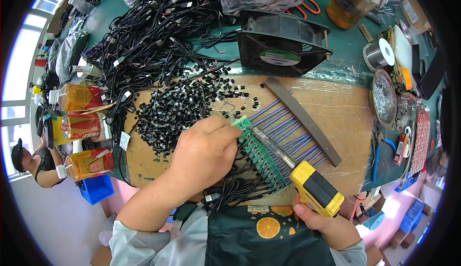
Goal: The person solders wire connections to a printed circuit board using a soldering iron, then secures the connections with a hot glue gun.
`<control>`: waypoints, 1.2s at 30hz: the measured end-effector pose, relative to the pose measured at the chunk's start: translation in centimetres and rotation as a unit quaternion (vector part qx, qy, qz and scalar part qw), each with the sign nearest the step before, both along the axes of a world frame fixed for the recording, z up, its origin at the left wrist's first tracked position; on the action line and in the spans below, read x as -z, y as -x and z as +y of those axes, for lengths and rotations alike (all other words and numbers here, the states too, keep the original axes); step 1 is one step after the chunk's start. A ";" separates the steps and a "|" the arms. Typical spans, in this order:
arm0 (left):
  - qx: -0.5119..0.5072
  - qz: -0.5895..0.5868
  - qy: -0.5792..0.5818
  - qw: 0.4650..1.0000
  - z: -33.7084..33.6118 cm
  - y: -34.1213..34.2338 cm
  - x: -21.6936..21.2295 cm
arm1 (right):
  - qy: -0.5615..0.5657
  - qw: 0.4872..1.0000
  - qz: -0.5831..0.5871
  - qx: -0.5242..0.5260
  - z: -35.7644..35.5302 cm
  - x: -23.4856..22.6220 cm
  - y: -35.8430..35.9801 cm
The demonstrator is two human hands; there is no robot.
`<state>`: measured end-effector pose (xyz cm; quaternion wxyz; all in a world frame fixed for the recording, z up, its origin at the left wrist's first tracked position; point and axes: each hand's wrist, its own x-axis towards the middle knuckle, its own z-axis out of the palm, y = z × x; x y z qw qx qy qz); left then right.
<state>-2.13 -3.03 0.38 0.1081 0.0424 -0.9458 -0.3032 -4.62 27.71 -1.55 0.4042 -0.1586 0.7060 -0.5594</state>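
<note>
My right hand (309, 215) grips a yellow-and-black soldering gun (317, 189) from below, its metal barrel slanting up and left to the far end of a green circuit board strip (264, 163). At that same end my left hand (204, 146) is closed, fingertips pinched; what they hold is hidden. Purple, blue and green wires (288, 134) run from the board under a dark bar (307, 126). Black cables (235, 189) bunch at the board's near side. A heap of small black three-legged components (170, 117) lies left of my left hand.
A black fan (283, 42) stands beyond the board. Tangled black USB cables (158, 30) cover the far left. A solder spool (379, 54) and a round metal dish (384, 98) sit right, drink bottles (89, 164) left. Another person (41, 165) is at far left.
</note>
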 end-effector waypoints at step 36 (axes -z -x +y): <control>0.009 0.016 0.007 1.000 0.0 0.0 0.2 | -0.016 0.999 -0.025 0.020 0.8 -0.1 -0.5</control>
